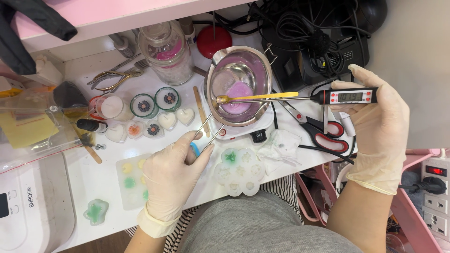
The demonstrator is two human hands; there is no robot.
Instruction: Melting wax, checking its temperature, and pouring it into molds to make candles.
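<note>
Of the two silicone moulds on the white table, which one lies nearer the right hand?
The round flower-shaped clear mould with one green star-shaped cavity; the rectangular mould with yellow and green fillings lies beyond the gloved left hand.

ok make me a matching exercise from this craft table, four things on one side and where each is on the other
Things:
1. digital probe thermometer
2. steel melting pot with pink wax
3. red-handled scissors
4. white flower-shaped silicone mould

Places:
a. table's near edge, beside the left hand
b. held in the right hand
c. on the small white hotplate
d. flat on the table, right of the pot

Pairs: 1-b, 2-c, 3-d, 4-a
</note>
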